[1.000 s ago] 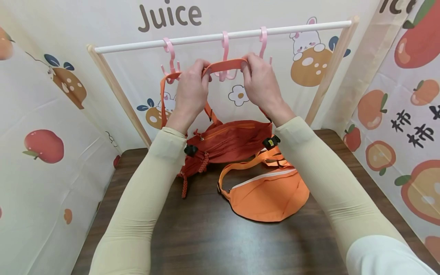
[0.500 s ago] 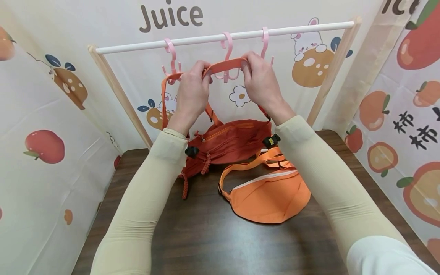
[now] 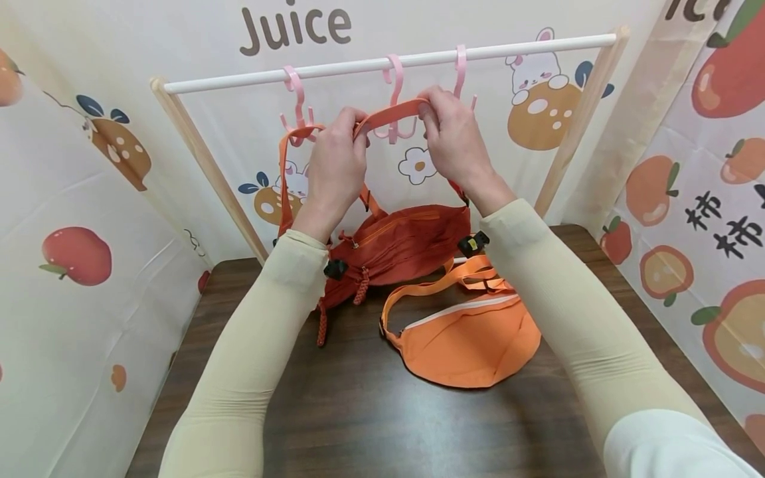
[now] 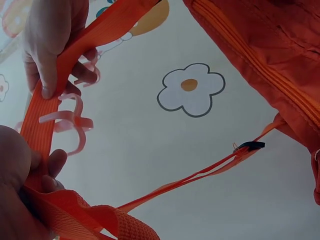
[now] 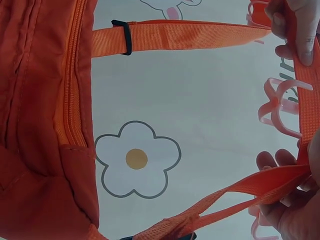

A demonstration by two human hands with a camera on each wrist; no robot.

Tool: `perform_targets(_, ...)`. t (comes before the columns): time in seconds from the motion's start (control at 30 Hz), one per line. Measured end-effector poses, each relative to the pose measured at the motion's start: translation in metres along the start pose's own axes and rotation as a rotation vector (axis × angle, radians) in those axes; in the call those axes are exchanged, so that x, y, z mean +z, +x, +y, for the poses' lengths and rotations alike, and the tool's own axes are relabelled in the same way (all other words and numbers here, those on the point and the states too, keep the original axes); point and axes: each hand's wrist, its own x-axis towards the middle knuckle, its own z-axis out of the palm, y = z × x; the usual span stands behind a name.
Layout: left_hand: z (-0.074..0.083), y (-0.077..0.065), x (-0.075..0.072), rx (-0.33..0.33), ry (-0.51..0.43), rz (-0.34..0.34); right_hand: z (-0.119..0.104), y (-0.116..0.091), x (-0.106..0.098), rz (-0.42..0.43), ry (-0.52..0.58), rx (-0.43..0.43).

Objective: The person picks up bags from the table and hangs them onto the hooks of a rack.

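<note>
A rust-red bag (image 3: 406,242) hangs below my hands by its orange strap (image 3: 391,115); whether its lower edge touches the table is unclear. My left hand (image 3: 337,166) pinches the strap to the left of the middle pink hook (image 3: 394,86). To the right of that hook, my right hand (image 3: 457,136) pinches the same strap, stretched between both hands and slanting up to the right. In the left wrist view the strap (image 4: 40,115) passes in front of the hook (image 4: 75,122). Fingertips of both hands are partly hidden behind the strap.
A white rod (image 3: 239,80) on wooden posts (image 3: 212,172) carries the left pink hook (image 3: 299,99) and right pink hook (image 3: 460,73). An orange waist bag (image 3: 472,342) lies on the dark wooden table (image 3: 358,411). Printed cloth walls stand behind and beside.
My right hand has risen slightly, and the strap slants a little more. My left hand has shifted slightly right. Both still hold the strap.
</note>
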Motion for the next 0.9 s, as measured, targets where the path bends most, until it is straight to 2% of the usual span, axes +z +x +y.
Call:
perform_targets(0.37,0.003,-0.002,0.001,0.002,0.018,0.021,0.003,0.001,0.0,-0.029,0.041,0.017)
perform_targets(0.67,-0.003,-0.004,0.003,-0.033,0.032,0.001,0.005,-0.001,0.007,-0.088,0.06,0.065)
perform_targets(0.9,-0.008,-0.004,0.004,-0.058,0.038,0.001,0.008,0.0,0.013,-0.109,0.061,0.07)
